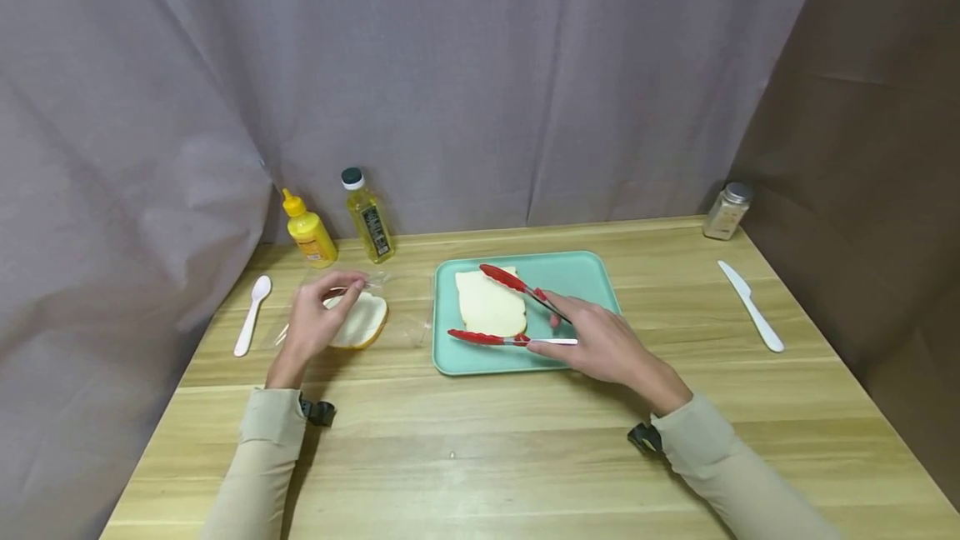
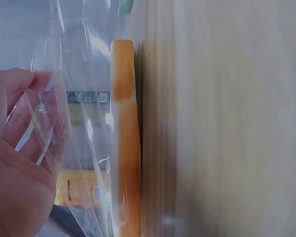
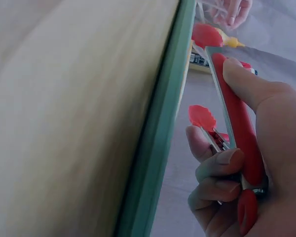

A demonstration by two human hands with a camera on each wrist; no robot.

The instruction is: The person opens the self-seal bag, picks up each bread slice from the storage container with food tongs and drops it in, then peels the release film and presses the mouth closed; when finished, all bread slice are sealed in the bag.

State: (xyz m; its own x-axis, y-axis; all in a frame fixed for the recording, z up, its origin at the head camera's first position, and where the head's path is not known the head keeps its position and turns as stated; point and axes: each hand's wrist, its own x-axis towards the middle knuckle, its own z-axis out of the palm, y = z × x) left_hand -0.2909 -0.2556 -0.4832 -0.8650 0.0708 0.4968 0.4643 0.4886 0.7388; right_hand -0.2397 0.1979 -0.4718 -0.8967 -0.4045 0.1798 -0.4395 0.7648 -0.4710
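Observation:
My left hand (image 1: 315, 319) pinches the edge of a clear plastic bag (image 2: 71, 126) between thumb and forefinger, lifting the film. Under the film lies a bread slice (image 1: 365, 322) with a brown crust, flat on the table. My right hand (image 1: 606, 345) grips a pair of tongs (image 3: 239, 126) with red tips and red handle pads. Their arms are spread apart, over the tray, with one tip across the far part and the other by the near edge of a second bread slice (image 1: 487, 304). That slice rests on the left half of a mint-green tray (image 1: 573, 277).
Behind my left hand stand a yellow squeeze bottle (image 1: 311, 233) and an oil bottle (image 1: 371, 219) with a dark cap. A white spoon (image 1: 252, 317) lies at the left. At the right are a white knife (image 1: 750, 307) and a seasoning jar (image 1: 726, 213). Grey curtain (image 1: 480, 90) hangs behind.

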